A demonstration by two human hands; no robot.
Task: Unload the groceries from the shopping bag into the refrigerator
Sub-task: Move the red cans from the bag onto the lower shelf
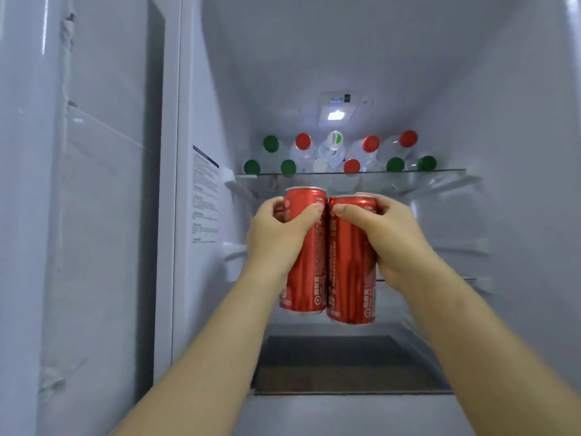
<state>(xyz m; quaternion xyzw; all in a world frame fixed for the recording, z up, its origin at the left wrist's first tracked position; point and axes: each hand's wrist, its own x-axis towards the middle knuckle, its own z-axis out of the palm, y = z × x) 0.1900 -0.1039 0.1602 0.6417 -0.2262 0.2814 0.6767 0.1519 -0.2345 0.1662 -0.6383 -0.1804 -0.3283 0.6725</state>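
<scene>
Two tall red soda cans stand upright side by side in mid-air inside the open refrigerator. My left hand grips the left can near its top, and my right hand grips the right can the same way. The cans touch each other. They hang just below the glass shelf and above the compartment's lower part. The shopping bag is not in view.
Several clear bottles with green and red caps lie on the glass shelf, caps facing me. The open refrigerator door stands at the left. A lower shelf edge shows at the right, and a dark drawer sits below.
</scene>
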